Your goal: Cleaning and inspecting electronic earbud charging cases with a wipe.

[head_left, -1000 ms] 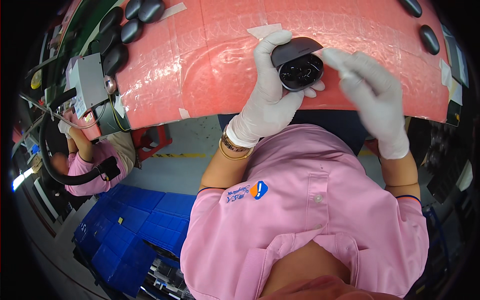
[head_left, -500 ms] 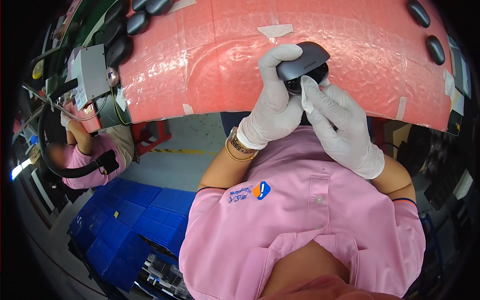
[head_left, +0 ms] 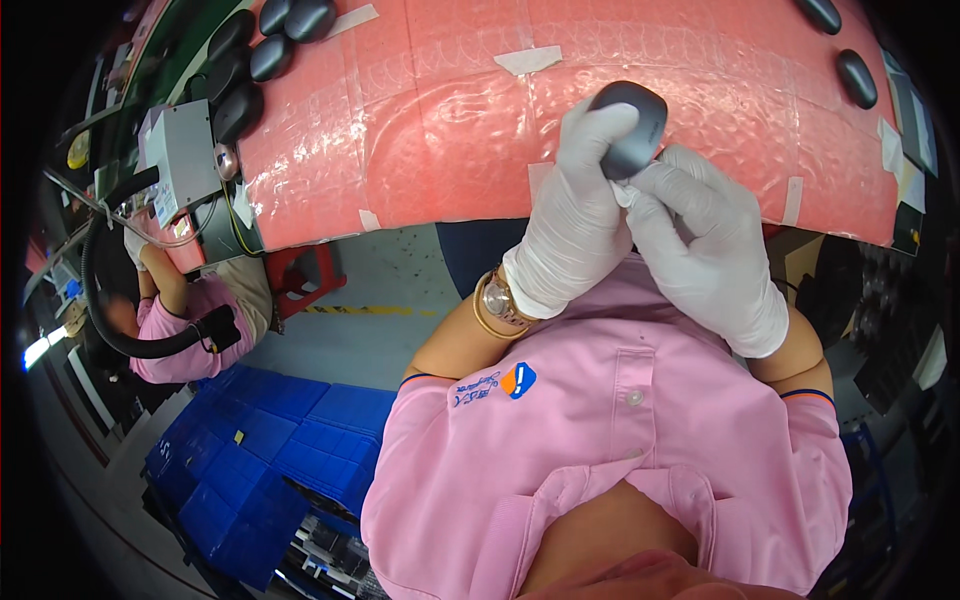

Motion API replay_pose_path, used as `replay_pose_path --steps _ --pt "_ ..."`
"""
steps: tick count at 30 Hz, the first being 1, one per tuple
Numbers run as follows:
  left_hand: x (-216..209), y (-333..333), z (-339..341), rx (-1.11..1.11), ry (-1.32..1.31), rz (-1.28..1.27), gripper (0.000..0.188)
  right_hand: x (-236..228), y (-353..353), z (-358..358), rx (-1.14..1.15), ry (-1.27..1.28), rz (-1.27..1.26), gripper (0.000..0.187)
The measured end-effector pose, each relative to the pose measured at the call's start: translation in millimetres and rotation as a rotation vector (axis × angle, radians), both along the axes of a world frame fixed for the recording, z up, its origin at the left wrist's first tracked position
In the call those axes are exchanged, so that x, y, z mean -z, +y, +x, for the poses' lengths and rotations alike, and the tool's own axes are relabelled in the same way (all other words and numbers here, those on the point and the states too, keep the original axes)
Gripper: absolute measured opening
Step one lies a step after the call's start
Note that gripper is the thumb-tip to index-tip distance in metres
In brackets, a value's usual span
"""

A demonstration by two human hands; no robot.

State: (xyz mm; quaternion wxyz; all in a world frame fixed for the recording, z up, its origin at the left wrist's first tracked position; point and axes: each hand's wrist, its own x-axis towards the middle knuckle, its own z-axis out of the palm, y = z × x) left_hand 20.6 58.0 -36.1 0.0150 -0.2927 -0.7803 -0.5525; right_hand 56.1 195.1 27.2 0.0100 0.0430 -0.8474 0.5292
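A dark grey, rounded earbud case (head_left: 638, 120) is in my white-gloved left hand (head_left: 578, 225), the thumb lying across its smooth outer face. It is tilted and held over the near part of the pink table. My right hand (head_left: 708, 245), gloved too, is closed with thumb and fingers pinched at the lower edge of the case. Between those fingertips is a small white cloth (head_left: 625, 192), mostly hidden. The inside of the case does not show from here.
Pink wrap covers the table (head_left: 430, 130). Several similar dark cases (head_left: 238, 112) lie at the far left, more (head_left: 856, 79) at the far right. A grey metal box (head_left: 188, 150) stands left, by a black hose. Another person (head_left: 195, 315) sits left, near blue bins (head_left: 260, 440).
The case has turned in my left hand: its dark inside showed beneath a raised lid, and now only the outer face shows. My right fingertips have moved to its lower edge.
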Motion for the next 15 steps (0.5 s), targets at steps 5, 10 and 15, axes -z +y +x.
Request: replay_pose_path --steps 5,10,15 --pt "-21.6 -3.2 -9.4 0.068 -0.609 0.394 0.073 26.2 -8.0 3.6 -0.001 0.405 0.298 0.047" --pt "-38.6 -12.9 -18.7 0.111 -1.191 0.724 0.079 32.6 7.0 -3.7 0.107 0.336 0.231 0.048" --pt "-35.6 -17.2 -19.0 0.142 -1.249 0.78 0.079 27.5 10.9 -12.5 0.194 0.038 -0.071 0.033"
